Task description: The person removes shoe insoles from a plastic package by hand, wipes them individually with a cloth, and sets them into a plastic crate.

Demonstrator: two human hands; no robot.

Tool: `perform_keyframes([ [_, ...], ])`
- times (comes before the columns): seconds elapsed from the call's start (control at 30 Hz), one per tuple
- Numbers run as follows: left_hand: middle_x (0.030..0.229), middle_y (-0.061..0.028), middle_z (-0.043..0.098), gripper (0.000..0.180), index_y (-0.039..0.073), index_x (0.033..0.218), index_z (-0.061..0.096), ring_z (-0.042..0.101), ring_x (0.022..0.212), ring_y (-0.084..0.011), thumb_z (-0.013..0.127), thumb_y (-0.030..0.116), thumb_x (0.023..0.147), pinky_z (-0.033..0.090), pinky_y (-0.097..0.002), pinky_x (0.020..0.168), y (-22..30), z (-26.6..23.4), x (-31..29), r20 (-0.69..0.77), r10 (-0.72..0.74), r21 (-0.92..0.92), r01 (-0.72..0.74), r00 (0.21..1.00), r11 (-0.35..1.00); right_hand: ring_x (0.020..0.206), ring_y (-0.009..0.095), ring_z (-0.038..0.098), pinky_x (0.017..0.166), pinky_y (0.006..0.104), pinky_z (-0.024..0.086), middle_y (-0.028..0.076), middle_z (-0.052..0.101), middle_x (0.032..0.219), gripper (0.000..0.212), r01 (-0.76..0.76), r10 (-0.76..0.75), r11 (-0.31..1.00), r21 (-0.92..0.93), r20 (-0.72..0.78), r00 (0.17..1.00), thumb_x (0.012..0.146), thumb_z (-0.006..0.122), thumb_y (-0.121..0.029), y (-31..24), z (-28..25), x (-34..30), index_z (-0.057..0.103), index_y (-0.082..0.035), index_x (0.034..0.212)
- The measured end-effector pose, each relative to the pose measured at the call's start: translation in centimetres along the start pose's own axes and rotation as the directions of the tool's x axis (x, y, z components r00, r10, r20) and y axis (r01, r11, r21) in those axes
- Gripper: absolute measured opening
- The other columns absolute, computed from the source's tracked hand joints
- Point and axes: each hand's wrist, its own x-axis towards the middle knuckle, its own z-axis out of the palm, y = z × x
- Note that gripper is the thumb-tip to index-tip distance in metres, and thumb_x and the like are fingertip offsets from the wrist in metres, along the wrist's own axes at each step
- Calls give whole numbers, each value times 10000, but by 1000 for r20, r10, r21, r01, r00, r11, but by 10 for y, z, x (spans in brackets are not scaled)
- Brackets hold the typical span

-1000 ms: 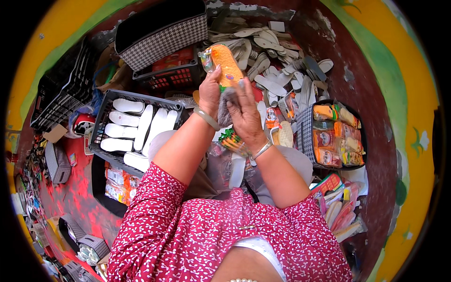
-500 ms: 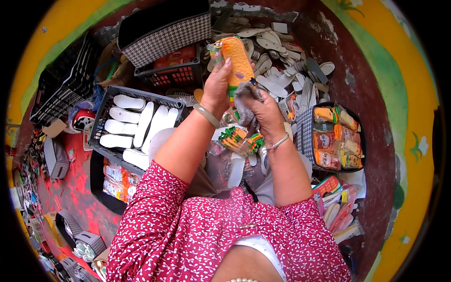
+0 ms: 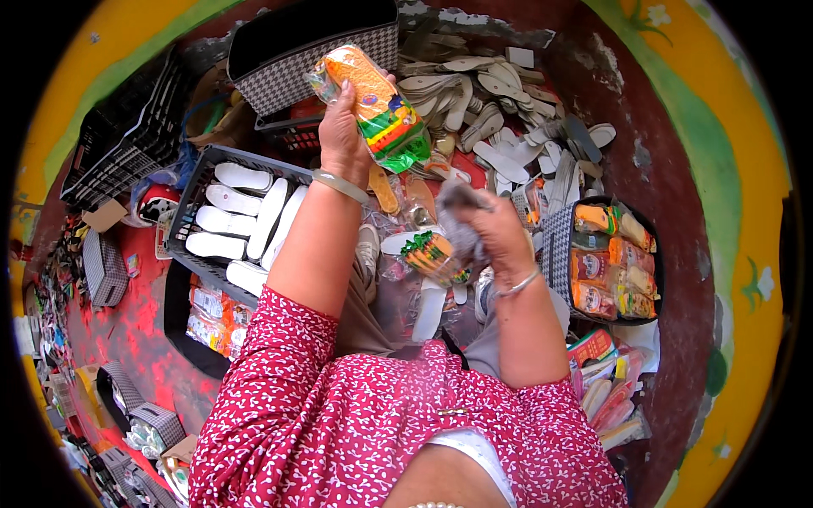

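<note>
My left hand grips a packet of orange insoles in clear plastic with a green and yellow printed end. It is raised and tilted, its printed end toward the lower right. A crumpled grey cloth is held in my right hand, apart from the packet and to its lower right. The cloth is slightly blurred. Below the cloth, between my legs, lies another packet with a green and orange print, partly covered by the cloth. Loose white insoles and clear plastic lie around it.
At left, a dark crate holds white insoles. A checked bin stands behind it. Loose insoles are heaped at the far side. On the right, a checked basket holds several packets, near the curved wall.
My right hand has drawn the grey cloth away from the packet, down and to the right. My left hand has moved up and left, turning the packet so its printed end shows.
</note>
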Motion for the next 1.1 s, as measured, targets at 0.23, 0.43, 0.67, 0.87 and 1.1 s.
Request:
perform_keyframes([
  [0.23, 1112, -174, 586, 388, -3, 1260, 425, 596, 1009, -269, 448, 226, 948, 494, -387, 869, -18, 9, -21, 223, -189, 194, 146, 956, 970, 885, 238, 610, 719, 361, 512, 131, 603, 1010, 490, 80, -96, 821, 565, -1, 995, 873, 581, -411, -19, -40, 23, 493, -28, 1166],
  [0.43, 1087, -62, 603, 299, 18, 1214, 508, 588, 952, -140, 493, 154, 948, 480, -288, 840, -45, 21, -41, 222, -144, 288, 77, 964, 955, 905, 159, 607, 818, 303, 491, 69, 630, 1004, 390, 33, -85, 945, 326, 147, 985, 788, 716, -108, 8, 0, 29, 551, -1, 1125],
  [0.67, 1028, -21, 603, 257, 8, 1155, 549, 561, 896, -85, 485, 158, 956, 458, -246, 803, -55, 5, -42, 191, 71, 362, -137, 979, 922, 815, 192, 654, 746, 305, 532, 88, 665, 937, 303, -149, 116, 938, 313, 122, 986, 731, 669, 46, 19, 5, 38, 607, 21, 1027],
  [0.87, 989, -25, 613, 268, 10, 1171, 530, 574, 810, -95, 492, 160, 952, 479, -260, 732, -55, 2, -37, 60, 242, 410, -245, 968, 879, 815, 189, 649, 755, 309, 520, 76, 667, 915, 302, -277, 224, 906, 321, 192, 956, 725, 663, 33, 24, 15, 31, 607, 17, 1021],
  [1.1, 944, -77, 597, 231, 39, 1133, 494, 621, 792, -203, 413, 173, 963, 525, -352, 721, -35, 8, -20, -83, 146, 164, -131, 986, 978, 857, 176, 617, 777, 298, 488, 47, 636, 941, 412, -281, 266, 958, 61, 187, 946, 712, 664, 13, 43, 24, 27, 543, -16, 1105],
])
